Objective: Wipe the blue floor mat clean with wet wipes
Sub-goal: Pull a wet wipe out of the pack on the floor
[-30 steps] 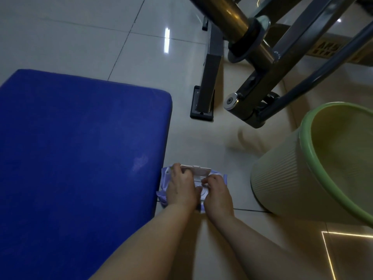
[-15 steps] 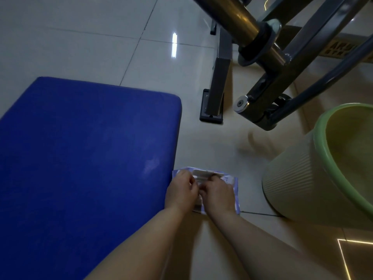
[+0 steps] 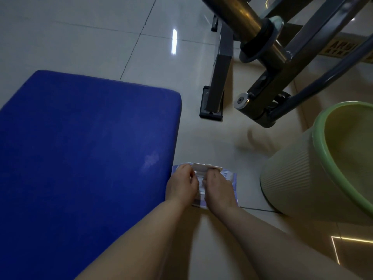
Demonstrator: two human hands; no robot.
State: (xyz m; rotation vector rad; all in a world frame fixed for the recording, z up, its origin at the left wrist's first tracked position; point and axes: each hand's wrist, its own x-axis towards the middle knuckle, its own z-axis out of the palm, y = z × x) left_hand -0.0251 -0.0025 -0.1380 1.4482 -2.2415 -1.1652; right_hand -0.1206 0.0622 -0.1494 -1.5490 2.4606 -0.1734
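Note:
A thick blue floor mat (image 3: pixel 84 158) fills the left side of the view, with a pale smudge near its right edge. A pack of wet wipes (image 3: pixel 229 177) lies on the tiled floor just right of the mat, its white flip lid standing open. My left hand (image 3: pixel 181 185) rests on the pack's left side with fingers curled at the opening. My right hand (image 3: pixel 218 185) is on the pack's right side, fingers curled at the same opening. Both hands cover most of the pack, and what the fingertips pinch is hidden.
A ribbed cream bin with a green rim (image 3: pixel 314 172) stands close on the right. A metal exercise frame (image 3: pixel 270 63) reaches overhead from the top right, and its foot (image 3: pixel 214 102) rests on the floor beyond the pack. Glossy tiles (image 3: pixel 80 37) surround the mat.
The view has shifted slightly; both hands stayed on the wipes pack, with fingers working at the open lid. The pack itself has hardly moved.

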